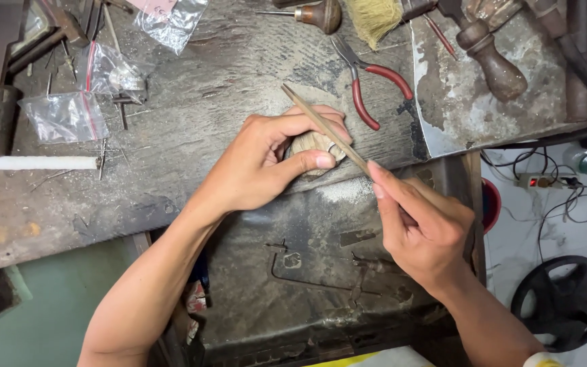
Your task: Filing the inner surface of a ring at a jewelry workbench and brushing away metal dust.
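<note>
Clear bags (64,115) w/ small metal bits

Small rounded workpiece (312,146), pale tan and dusty, resting against the front edge of the bench and partly hidden by the fingers pinching it. Slim straight file (325,130) (dull brown-grey metal) laid diagonally across its top, free tip pointing up-left, near end gripped at lower right.

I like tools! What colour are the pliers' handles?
Red, seen in the head view: the pliers lie on the workbench.
</note>
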